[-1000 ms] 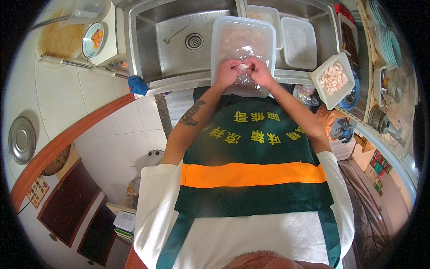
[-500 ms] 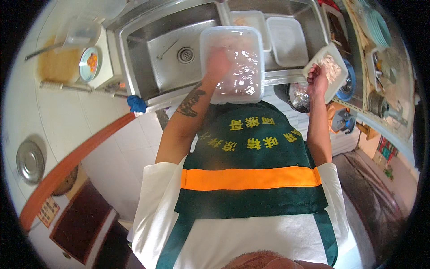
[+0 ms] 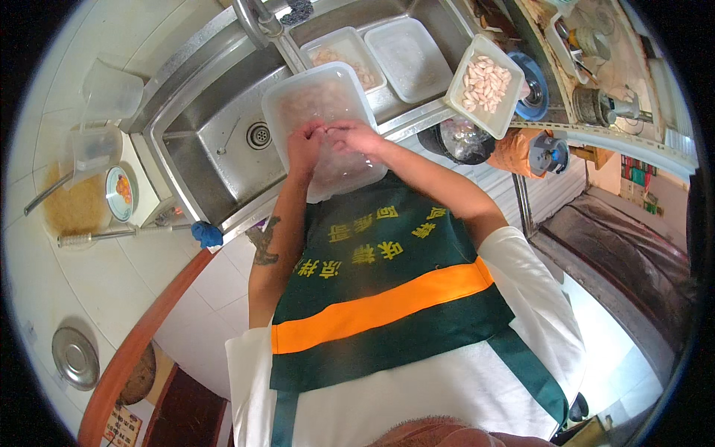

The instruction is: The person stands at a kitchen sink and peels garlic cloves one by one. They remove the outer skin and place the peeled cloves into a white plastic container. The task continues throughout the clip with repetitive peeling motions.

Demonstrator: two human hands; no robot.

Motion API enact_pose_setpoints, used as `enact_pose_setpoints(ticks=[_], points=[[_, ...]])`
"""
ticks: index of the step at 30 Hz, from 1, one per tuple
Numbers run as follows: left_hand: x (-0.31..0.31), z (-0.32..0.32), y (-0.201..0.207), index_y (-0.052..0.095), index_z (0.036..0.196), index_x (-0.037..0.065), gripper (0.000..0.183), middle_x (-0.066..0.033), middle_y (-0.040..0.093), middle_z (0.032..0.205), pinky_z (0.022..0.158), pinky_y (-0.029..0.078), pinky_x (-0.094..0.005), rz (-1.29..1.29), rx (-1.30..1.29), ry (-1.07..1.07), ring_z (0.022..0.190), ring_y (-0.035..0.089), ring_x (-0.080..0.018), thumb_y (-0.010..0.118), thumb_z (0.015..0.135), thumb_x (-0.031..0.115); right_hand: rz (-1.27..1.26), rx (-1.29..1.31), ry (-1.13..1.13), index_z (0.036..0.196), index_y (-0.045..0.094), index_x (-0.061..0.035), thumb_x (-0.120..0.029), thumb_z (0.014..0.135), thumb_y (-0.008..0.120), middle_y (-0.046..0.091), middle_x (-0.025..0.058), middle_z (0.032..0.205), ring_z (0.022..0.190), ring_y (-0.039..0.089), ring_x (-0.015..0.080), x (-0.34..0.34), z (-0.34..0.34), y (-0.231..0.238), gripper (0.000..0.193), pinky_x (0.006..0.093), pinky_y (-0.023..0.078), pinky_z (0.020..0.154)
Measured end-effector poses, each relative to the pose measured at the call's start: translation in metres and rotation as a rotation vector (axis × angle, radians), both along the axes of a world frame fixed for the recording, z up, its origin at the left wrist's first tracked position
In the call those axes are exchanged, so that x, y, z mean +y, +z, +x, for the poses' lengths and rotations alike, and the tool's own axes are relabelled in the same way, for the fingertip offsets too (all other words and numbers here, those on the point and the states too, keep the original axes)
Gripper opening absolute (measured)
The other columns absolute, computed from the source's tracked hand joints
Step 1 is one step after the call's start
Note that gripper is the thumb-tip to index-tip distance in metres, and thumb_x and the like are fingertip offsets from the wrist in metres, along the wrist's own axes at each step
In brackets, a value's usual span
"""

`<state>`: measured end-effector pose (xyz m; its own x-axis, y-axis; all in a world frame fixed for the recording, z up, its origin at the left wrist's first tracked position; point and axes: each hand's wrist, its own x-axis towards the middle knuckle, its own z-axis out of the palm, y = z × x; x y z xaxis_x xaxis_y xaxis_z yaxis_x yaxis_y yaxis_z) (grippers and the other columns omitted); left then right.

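Observation:
A white translucent plastic tub rests against the near side of the sink, holding water and pale pink pieces. Over its middle, my left hand and my right hand meet fingertip to fingertip. Both hands have their fingers bent into a pinch; whatever is between them is too small to make out. To the right, a square off-white tray carries a pile of small pale pieces, and neither hand touches it.
A steel double sink lies ahead, its faucet at the back. Two white containers, one with pale pieces and one water-filled, stand in the right basin. A bowl with orange pieces is left; a blue basin right.
My right hand has left the square tray at the right and come over the tub, meeting my left hand. My left hand has lifted into clearer sight. The whole view has tilted.

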<state>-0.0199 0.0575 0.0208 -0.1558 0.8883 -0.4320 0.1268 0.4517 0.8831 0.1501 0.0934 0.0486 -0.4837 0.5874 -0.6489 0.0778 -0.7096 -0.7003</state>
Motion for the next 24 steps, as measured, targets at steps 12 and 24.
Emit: enact_pose_setpoints(ticks=[12,24], points=[[-0.059,0.006,-0.028,0.062,0.116,-0.003,0.032,-0.0124,0.067,0.104,0.079,0.054,-0.0307,0.058,-0.266,0.155,0.093,0.065,-0.0186,0.065,0.086,0.008,-0.009,-0.072,0.129,0.108,0.065,-0.0022,-0.012,0.093,0.065,0.07,0.0066,0.095,0.077,0.064,0.0103,-0.009,0.004,-0.038,0.018,0.0242,0.053,0.069],[-0.056,0.011,-0.019,0.064,0.11,-0.003,0.025,-0.0102,0.068,0.095,0.073,0.054,-0.0274,-0.094,-0.456,0.404,0.081,0.066,-0.0168,0.067,0.088,0.008,0.01,-0.053,0.062,0.105,0.064,0.0,-0.008,0.093,0.062,0.062,0.0033,0.08,0.068,0.058,0.0104,-0.01,0.005,-0.039,0.014,0.0237,0.049,0.06]])
